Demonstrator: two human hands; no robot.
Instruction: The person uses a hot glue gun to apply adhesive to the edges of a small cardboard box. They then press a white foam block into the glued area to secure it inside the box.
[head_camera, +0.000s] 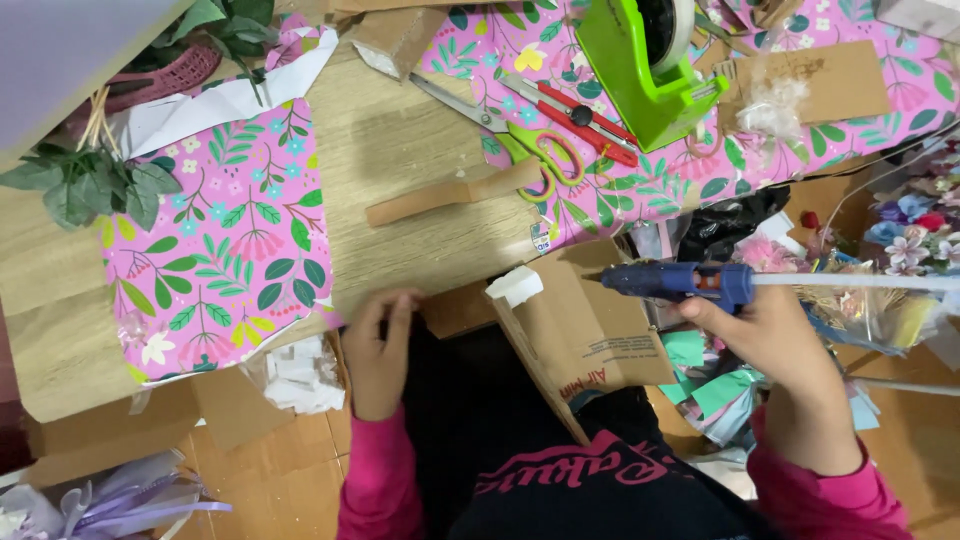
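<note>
My right hand (775, 335) grips a blue hot glue gun (680, 282), its nozzle pointing left over a brown cardboard piece (585, 325) that rests against my lap. A small white foam block (515, 285) sits at the cardboard's top left corner. My left hand (380, 345) lies at the near edge of the wooden table (400, 150), fingers curled onto the edge, touching the table beside the pink floral wrapping paper (215, 250). Whether anything is in that hand cannot be told.
Green-handled scissors (520, 135), a red utility knife (580, 118), a green tape dispenser (645, 70) and a cardboard strip (450, 195) lie on the table. Green leaves (85, 185) at left. Artificial flowers (915, 235) and paper scraps crowd the right. White foam scraps (300, 375) on the floor.
</note>
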